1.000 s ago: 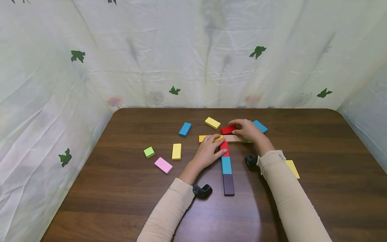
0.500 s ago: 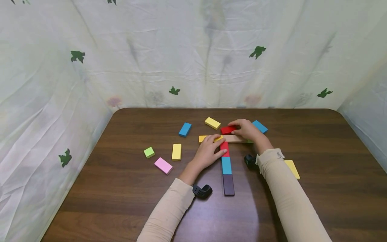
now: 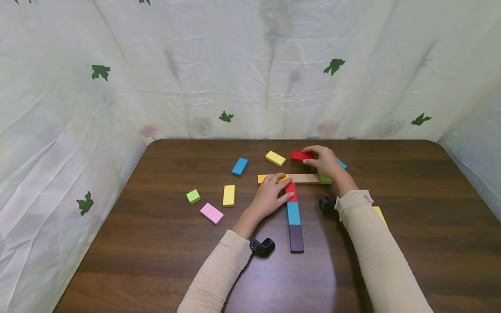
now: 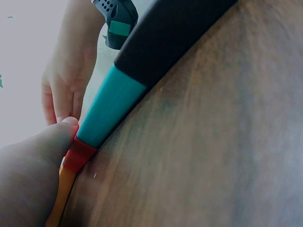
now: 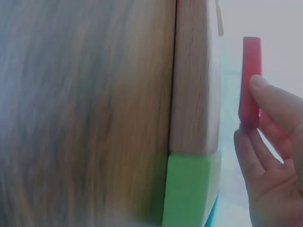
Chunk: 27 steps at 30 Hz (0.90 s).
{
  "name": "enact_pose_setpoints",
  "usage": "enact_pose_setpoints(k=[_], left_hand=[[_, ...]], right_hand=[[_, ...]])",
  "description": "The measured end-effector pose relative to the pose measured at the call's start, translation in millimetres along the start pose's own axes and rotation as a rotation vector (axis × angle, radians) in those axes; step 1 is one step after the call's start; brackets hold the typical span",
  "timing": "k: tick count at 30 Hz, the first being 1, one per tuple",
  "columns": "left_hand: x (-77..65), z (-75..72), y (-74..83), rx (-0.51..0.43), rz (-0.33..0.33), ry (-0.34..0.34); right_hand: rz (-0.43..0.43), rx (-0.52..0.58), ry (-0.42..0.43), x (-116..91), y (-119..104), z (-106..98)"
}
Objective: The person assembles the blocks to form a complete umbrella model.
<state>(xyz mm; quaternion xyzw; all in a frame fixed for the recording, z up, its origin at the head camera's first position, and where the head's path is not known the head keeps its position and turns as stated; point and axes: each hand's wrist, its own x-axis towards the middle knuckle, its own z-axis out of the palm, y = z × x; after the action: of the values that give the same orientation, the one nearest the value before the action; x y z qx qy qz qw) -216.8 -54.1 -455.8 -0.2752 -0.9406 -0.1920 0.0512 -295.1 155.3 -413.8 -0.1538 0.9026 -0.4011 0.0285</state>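
Note:
My right hand (image 3: 328,166) pinches a red block (image 3: 298,156) between thumb and fingers; in the right wrist view this block (image 5: 251,52) is held up beyond the row. Below it in the head view lies a crosswise row: an orange-yellow block (image 3: 263,178), a plain wood block (image 3: 304,178) and a green block (image 3: 325,179). Down from this row run a second red block (image 3: 290,188), a light blue block (image 3: 293,213) and a dark purple block (image 3: 296,238). My left hand (image 3: 270,195) rests at the joint, fingers over the orange-yellow block and thumb touching the second red block.
Left of the row lie a blue block (image 3: 240,167), a yellow block (image 3: 228,196), a small lime block (image 3: 193,196) and a pink block (image 3: 212,214). Another yellow block (image 3: 275,158) lies behind it. A blue block (image 3: 342,163) and a yellow block (image 3: 379,214) are partly hidden by the right arm.
My right hand has moved the pinched red block away from the row, back and slightly right. More of the green block now shows. My left hand stays where it was.

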Motion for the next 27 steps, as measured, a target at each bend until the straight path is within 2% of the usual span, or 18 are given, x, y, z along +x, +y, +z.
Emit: enact_pose_setpoints(k=[7, 17, 27], left_hand=[[-0.4, -0.3, -0.1, 0.008, -0.009, -0.003], [-1.1, -1.3, 0.8, 0.015, -0.003, -0.001], [-1.5, -1.7, 0.9, 0.009, 0.011, 0.013]], right_hand=[[0.049, -0.005, 0.088, -3, 13, -6], [0.091, -0.03, 0.1, -5, 23, -10], [0.12, -0.078, 0.084, -6, 20, -8]])
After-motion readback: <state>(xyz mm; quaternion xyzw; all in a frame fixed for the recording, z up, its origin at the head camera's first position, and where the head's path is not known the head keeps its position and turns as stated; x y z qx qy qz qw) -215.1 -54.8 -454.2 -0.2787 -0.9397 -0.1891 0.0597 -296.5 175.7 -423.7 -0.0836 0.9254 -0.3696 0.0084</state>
